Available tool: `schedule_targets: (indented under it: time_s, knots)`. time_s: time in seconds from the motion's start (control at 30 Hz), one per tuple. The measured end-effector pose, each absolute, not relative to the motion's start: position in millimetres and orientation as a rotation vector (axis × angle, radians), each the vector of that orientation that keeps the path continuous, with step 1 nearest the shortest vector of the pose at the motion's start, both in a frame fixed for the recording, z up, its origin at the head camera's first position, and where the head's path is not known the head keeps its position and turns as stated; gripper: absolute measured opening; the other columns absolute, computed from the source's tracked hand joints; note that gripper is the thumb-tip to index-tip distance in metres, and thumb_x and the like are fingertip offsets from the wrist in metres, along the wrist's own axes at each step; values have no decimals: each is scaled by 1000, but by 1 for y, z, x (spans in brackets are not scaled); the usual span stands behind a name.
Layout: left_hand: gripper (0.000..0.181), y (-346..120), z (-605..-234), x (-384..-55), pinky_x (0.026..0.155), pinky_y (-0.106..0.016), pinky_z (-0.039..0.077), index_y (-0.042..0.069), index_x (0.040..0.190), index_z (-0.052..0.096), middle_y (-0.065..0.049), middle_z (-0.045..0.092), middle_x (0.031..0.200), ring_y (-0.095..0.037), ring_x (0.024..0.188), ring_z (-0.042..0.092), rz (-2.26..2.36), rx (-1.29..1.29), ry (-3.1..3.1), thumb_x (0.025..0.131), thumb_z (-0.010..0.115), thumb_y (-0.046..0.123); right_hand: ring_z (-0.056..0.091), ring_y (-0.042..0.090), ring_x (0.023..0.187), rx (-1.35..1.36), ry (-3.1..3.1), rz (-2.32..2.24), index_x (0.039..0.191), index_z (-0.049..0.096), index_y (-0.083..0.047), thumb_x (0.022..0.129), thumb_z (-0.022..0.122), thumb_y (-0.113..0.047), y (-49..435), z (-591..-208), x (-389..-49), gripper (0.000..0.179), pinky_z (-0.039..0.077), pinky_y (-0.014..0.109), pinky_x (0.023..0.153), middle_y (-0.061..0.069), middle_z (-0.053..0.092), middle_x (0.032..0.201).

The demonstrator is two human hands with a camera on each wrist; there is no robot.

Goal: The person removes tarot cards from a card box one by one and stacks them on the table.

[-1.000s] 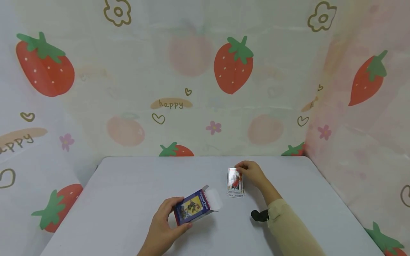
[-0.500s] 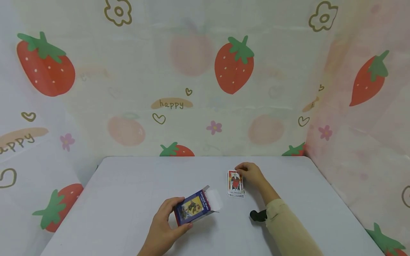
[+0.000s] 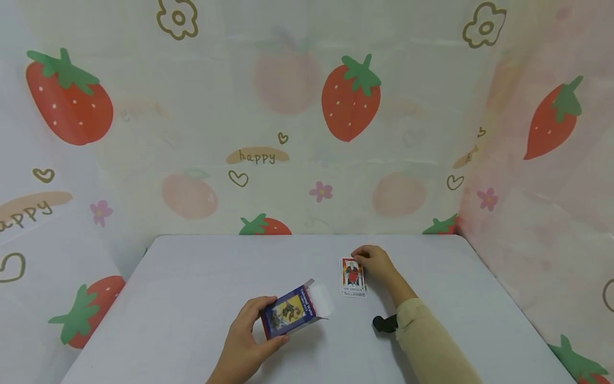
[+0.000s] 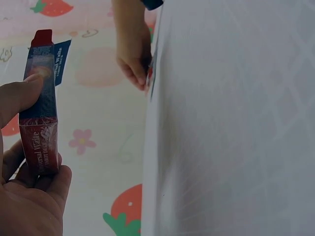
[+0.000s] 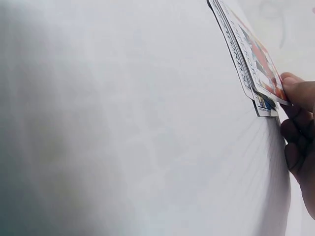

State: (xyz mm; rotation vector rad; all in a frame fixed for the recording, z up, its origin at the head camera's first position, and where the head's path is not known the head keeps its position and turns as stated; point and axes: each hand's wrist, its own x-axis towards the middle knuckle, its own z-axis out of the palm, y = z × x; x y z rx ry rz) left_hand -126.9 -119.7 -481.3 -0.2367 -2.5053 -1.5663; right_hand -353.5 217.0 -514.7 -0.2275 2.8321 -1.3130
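My left hand (image 3: 249, 330) grips a blue and red tarot card box (image 3: 289, 312) between thumb and fingers, above the table. Its end flap stands open toward the right; "Universal Waite" shows on its side in the left wrist view, where the box (image 4: 40, 113) is upright. A small, uneven stack of tarot cards (image 3: 353, 282) lies face up on the table, to the right of the box. The top card carries a red-robed figure. My right hand (image 3: 376, 262) pinches the far right corner of the top card (image 5: 268, 73), thumb on its face.
A white table (image 3: 216, 266) spreads under both hands, its far edge against a strawberry-patterned cloth backdrop (image 3: 288, 133). A black device (image 3: 385, 324) sits at the right wrist by a beige sleeve (image 3: 431, 341). Another cloth wall (image 3: 542, 213) borders the right side.
The top card, tilted and glinting a second ago, has come down flatter onto the stack, its far edge nearer to me. My right hand has dipped slightly with it; the left hand stays put.
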Motion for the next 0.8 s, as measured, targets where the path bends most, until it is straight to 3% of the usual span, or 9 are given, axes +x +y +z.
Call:
schedule_targets:
  time_s: [0.8]
  knots:
    - [74, -119, -482, -127, 108, -41, 50, 33, 135, 56, 14, 55, 135, -9, 122, 56, -1527, -231, -2514, 73, 95, 21, 61, 23, 101, -276, 2876, -1224, 105, 75, -7, 99, 67, -10, 213, -522, -358, 11, 51, 44, 94, 9, 69, 108]
